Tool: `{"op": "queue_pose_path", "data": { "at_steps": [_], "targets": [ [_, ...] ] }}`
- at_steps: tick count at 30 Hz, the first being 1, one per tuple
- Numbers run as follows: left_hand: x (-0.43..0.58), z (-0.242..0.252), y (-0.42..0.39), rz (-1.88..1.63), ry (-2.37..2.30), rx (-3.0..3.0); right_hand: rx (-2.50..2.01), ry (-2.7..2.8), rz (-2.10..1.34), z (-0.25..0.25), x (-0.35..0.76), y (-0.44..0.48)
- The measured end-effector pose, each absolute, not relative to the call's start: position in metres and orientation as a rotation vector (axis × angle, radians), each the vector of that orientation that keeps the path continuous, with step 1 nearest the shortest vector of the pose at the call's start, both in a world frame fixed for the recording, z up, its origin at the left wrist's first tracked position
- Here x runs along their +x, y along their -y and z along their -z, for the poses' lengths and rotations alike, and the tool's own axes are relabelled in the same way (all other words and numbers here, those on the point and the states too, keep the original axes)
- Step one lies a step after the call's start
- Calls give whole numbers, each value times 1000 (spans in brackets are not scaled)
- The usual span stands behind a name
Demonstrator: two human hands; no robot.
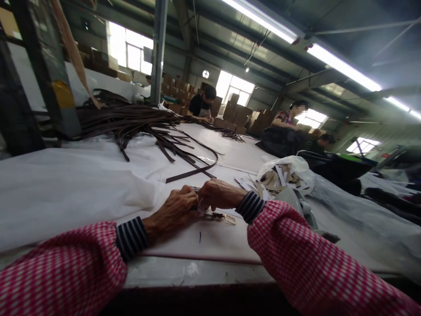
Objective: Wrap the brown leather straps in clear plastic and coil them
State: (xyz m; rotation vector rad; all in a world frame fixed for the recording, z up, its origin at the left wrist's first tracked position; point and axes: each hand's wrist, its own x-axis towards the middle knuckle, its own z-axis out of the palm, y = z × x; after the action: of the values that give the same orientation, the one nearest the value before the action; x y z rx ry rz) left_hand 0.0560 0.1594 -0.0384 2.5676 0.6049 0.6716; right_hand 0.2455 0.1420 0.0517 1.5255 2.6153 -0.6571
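My left hand [177,208] rests low over the white tabletop, its fingers curled closed. Right against it, my right hand [219,194] is bent down at the wrist with thumb and fingers pinched together. What the two hands hold between them is hidden by the fingers. Just below my right hand lies a narrow dark piece ending in a gold-coloured metal loop [230,219]; its other end runs toward my left fingertips. Beyond the hands, a long dark brown strap [190,172] curves across the table from a big pile of similar straps [131,118].
White sheeting [75,188] covers the left side. To the right stands a clear plastic bag of beige and white offcuts [284,175], with more plastic sheeting [358,219] beyond. A metal post [159,52] rises behind the straps. Co-workers [200,105] sit farther back near stacked cartons.
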Motion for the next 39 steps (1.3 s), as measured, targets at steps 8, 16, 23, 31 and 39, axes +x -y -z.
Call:
{"op": "queue_pose_path", "data": {
  "at_steps": [8,16,23,31,39],
  "targets": [
    [56,43,-162,-702,-634,2581,1370,-2791,-322,-16,238,-106],
    [57,39,-158,-689,-709,2554,1748,-2904,-263,25,241,-66],
    [49,33,-167,-590,-576,2555,2007,-3030,16,45,245,-49],
    [53,34,-157,-657,-648,2615,2139,-3092,392,47,253,-52],
    [53,33,-151,-650,-614,2685,2159,-3305,615,21,247,-28]
  ]
}}
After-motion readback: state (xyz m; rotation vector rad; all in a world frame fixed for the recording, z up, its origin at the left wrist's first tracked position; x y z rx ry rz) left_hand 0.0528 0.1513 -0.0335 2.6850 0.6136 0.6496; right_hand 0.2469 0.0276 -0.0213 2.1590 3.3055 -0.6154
